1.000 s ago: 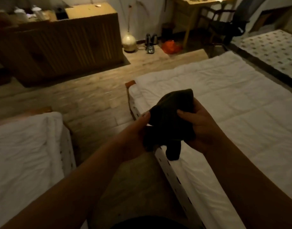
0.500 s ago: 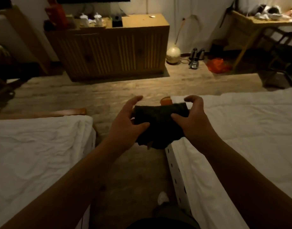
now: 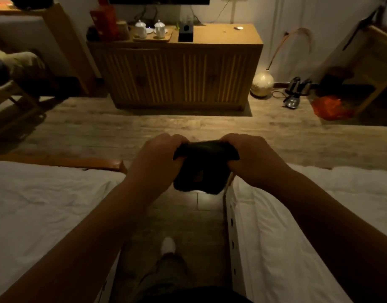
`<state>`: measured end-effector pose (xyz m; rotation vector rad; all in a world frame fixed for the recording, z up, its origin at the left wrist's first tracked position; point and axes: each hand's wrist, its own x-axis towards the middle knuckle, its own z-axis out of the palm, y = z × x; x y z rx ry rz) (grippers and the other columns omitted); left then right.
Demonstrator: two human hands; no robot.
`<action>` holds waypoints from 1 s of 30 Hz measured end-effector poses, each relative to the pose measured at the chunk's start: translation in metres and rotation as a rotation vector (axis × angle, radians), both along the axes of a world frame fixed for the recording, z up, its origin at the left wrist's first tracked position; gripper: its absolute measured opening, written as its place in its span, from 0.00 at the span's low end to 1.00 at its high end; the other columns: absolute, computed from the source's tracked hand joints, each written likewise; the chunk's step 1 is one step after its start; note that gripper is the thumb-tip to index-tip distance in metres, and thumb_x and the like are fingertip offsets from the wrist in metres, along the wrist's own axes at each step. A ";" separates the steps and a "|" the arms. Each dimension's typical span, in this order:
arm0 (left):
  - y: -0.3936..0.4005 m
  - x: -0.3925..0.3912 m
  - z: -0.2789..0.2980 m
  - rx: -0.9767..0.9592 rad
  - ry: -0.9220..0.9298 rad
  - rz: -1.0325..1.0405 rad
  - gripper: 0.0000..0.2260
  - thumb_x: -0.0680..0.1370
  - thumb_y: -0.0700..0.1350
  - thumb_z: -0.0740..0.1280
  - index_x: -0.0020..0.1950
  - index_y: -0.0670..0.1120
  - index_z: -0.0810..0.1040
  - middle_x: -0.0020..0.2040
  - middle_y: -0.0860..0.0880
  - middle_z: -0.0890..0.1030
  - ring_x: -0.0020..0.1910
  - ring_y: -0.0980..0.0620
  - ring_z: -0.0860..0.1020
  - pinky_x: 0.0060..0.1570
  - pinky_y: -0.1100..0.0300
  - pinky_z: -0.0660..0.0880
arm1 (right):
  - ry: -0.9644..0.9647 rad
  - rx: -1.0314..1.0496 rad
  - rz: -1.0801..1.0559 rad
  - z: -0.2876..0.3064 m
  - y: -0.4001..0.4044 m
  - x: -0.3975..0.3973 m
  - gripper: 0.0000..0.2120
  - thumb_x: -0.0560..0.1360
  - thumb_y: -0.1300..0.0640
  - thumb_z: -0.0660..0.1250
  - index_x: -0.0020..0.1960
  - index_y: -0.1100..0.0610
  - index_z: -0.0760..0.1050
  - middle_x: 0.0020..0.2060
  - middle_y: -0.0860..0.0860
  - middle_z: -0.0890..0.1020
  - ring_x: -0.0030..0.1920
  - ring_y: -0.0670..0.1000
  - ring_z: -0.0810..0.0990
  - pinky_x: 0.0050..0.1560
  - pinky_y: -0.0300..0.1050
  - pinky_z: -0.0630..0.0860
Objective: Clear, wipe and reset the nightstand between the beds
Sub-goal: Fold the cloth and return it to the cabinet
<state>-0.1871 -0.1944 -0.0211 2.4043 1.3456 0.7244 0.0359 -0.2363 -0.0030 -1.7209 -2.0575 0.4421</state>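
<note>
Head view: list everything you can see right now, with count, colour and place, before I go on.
cloth: one, dark, held up between the beds
beds: two, white covers, left and right of the aisle
cabinet: one, wooden, slatted front, against the far wall
lidded cups: two, white, on a tray on the cabinet top
box: one, black, on the cabinet top
lamp: one, pale globe, lit, on the floor right of the cabinet
kettle: one, shiny, on the floor by the lamp
bag: one, orange, on the floor far right
shoe: one, white, in the aisle
left hand: grips the cloth's left end
right hand: grips the cloth's right end
</note>
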 end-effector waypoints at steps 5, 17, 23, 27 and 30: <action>0.123 0.002 -0.008 -0.019 -0.103 -0.052 0.09 0.74 0.44 0.71 0.54 0.48 0.79 0.49 0.50 0.75 0.49 0.50 0.73 0.46 0.57 0.72 | -0.064 -0.053 -0.075 -0.007 0.120 0.020 0.10 0.71 0.53 0.73 0.53 0.49 0.80 0.48 0.48 0.73 0.48 0.48 0.71 0.43 0.40 0.71; 0.397 0.041 -0.006 -0.854 -0.798 0.100 0.05 0.80 0.43 0.63 0.53 0.48 0.77 0.52 0.45 0.82 0.52 0.45 0.81 0.52 0.46 0.79 | 1.404 -0.356 -0.390 -0.036 0.379 0.030 0.18 0.71 0.59 0.70 0.60 0.52 0.73 0.57 0.58 0.78 0.54 0.59 0.80 0.40 0.50 0.80; 0.536 0.091 -0.026 -0.978 -0.884 0.151 0.06 0.80 0.45 0.64 0.56 0.48 0.77 0.55 0.44 0.82 0.54 0.43 0.81 0.53 0.44 0.79 | 1.491 -0.336 -0.389 -0.062 0.513 0.066 0.27 0.68 0.68 0.70 0.64 0.51 0.72 0.61 0.56 0.76 0.59 0.61 0.77 0.50 0.59 0.80; 0.640 0.129 -0.034 -1.115 -0.901 0.071 0.19 0.71 0.45 0.72 0.61 0.47 0.75 0.58 0.44 0.80 0.55 0.43 0.81 0.52 0.46 0.80 | 1.464 -0.288 -0.440 -0.070 0.615 0.113 0.24 0.70 0.69 0.70 0.62 0.51 0.73 0.58 0.55 0.77 0.56 0.60 0.79 0.47 0.55 0.81; 0.706 0.160 -0.034 -1.051 -0.799 0.112 0.20 0.71 0.40 0.73 0.61 0.49 0.74 0.59 0.45 0.78 0.56 0.42 0.80 0.50 0.45 0.80 | 1.396 -0.281 -0.458 -0.068 0.685 0.147 0.23 0.70 0.69 0.70 0.60 0.50 0.74 0.57 0.54 0.78 0.55 0.58 0.80 0.45 0.52 0.81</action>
